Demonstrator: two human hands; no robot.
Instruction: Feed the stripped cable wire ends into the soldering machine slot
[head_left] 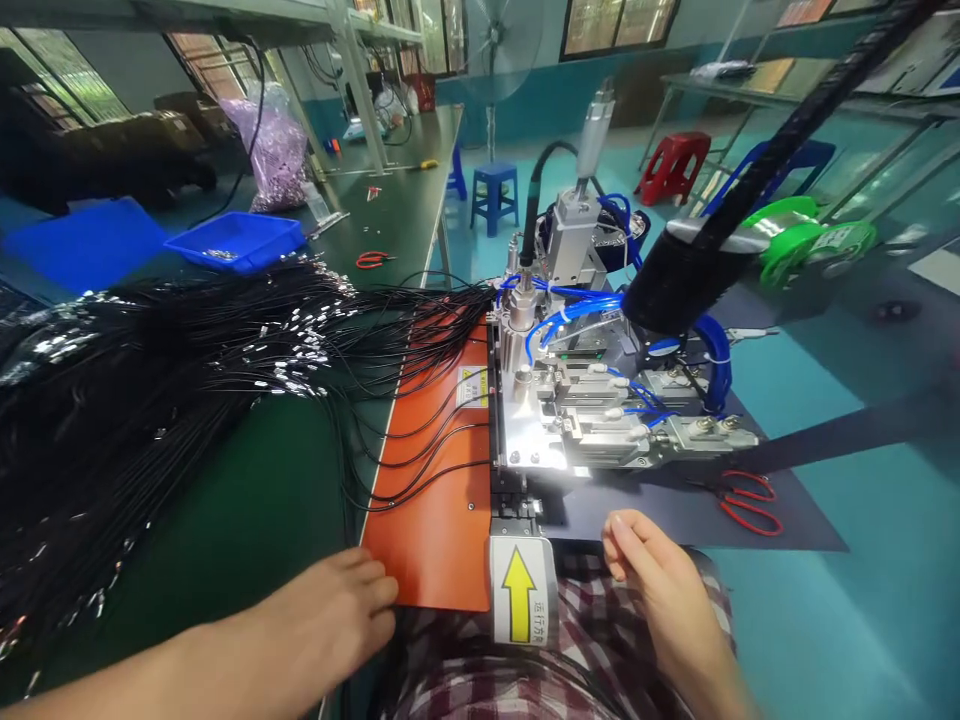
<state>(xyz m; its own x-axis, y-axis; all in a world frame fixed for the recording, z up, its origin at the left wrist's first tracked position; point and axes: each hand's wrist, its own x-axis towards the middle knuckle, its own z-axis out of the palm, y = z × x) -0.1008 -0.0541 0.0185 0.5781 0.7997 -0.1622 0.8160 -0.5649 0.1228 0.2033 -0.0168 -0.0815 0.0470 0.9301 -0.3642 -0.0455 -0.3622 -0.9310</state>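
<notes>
My left hand (349, 610) is closed with curled fingers, at the front left corner of an orange sheet (431, 560). Its fingertips are turned down out of sight, so anything in them is hidden. Over the lap, my right hand (656, 570) is closed, thumb against the curled fingers, with nothing showing in it. Between and beyond both hands stands a metal bench machine (525, 440) with air cylinders and blue tubes. Several black cables (427, 475) run across the orange sheet into its left side. A label with a yellow arrow (519, 595) sits at its near end.
A large heap of black cables (150, 370) with shiny metal ends covers the green table at left. Beyond it are a blue tray (236, 240) and red-handled pliers (373, 260). Red-handled scissors (750, 500) lie right of the machine. A dark blurred bar (847, 430) crosses the right side.
</notes>
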